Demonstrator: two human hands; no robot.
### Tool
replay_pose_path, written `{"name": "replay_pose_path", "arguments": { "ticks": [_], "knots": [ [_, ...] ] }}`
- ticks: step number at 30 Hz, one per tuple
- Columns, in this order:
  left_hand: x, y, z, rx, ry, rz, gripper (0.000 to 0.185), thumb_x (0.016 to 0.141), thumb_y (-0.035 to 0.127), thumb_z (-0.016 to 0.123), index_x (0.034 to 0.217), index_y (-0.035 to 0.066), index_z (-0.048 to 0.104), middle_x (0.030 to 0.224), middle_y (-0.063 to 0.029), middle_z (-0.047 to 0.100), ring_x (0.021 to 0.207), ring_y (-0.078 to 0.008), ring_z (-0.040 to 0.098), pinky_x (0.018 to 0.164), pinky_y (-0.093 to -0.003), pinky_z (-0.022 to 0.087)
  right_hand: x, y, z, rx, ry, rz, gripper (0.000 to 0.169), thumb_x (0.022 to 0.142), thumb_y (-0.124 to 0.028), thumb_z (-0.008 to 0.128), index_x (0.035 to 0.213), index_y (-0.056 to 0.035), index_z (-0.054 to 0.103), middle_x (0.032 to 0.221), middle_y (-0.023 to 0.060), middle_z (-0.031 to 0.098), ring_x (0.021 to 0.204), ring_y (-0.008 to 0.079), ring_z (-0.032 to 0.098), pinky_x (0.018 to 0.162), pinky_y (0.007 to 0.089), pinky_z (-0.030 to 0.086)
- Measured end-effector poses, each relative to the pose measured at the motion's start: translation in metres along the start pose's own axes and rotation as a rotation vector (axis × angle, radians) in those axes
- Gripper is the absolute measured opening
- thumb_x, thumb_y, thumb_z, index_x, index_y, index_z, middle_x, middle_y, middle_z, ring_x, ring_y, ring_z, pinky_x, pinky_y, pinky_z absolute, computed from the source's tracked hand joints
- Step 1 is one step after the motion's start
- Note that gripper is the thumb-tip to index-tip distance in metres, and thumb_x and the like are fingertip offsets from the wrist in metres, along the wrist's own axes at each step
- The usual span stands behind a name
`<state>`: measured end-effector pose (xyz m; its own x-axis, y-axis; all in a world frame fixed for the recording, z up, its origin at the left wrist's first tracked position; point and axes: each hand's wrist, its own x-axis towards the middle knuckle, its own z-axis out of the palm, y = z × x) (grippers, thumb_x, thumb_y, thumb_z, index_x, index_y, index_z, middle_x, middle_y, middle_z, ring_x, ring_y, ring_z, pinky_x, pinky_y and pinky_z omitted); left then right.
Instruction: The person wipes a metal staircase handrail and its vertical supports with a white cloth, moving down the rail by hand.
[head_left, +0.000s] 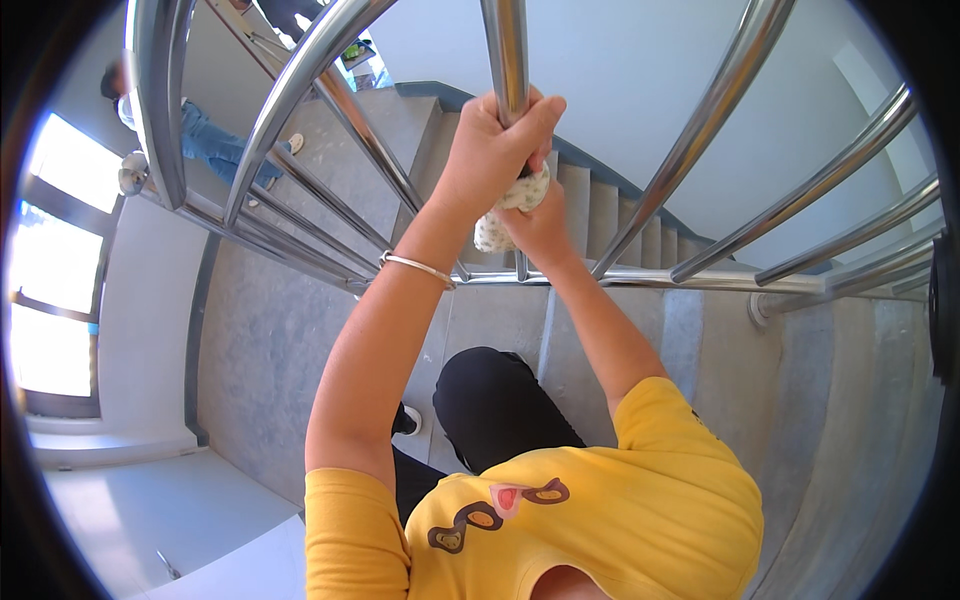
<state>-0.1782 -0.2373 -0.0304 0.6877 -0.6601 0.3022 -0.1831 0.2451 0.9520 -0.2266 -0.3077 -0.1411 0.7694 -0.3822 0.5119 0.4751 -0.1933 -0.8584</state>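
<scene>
My left hand (491, 146) is wrapped around a shiny metal baluster (505, 45) of the stair railing, its thumb pointing up to the right. Just below it, my right hand (541, 225) grips a pale cloth (527, 193) with a small dark pattern. The cloth is bunched around the same baluster, and one end hangs down on the left side. My fingers hide part of the cloth and the middle of the bar. A bangle circles my left wrist.
Other metal balusters (694, 135) flank my hands, joined by a low bottom rail (645, 280). Concrete steps (574, 195) descend beyond the railing. A person in jeans (214, 146) stands on the landing at the upper left. My bent knee (487, 397) is close below my arms.
</scene>
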Motion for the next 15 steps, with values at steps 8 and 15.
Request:
{"name": "replay_pose_path", "arguments": {
  "ticks": [8,15],
  "knots": [
    [-0.002,-0.015,0.002,-0.091,-0.016,-0.037,0.026,0.088,0.017,0.058,0.067,0.008,0.046,0.054,0.0016,0.044,0.05,-0.0076,0.043,0.049,-0.023,0.036,-0.048,0.07,-0.013,-0.036,-0.071,-0.025,0.027,0.071,-0.008,0.067,0.094,-0.0035,0.053,0.08,0.0069,0.058,0.07,0.0183,0.057,0.069,0.0297,0.046],
    [-0.016,-0.04,0.002,-0.109,0.031,-0.096,0.027,0.087,0.017,0.059,0.066,0.009,0.045,0.053,0.0025,0.041,0.05,-0.0081,0.042,0.049,-0.0245,0.035,-0.066,0.098,-0.012,-0.07,-0.057,-0.016,0.027,0.072,-0.008,0.066,0.093,-0.0038,0.051,0.078,0.0074,0.058,0.07,0.0196,0.058,0.068,0.0306,0.047]
  ]
}}
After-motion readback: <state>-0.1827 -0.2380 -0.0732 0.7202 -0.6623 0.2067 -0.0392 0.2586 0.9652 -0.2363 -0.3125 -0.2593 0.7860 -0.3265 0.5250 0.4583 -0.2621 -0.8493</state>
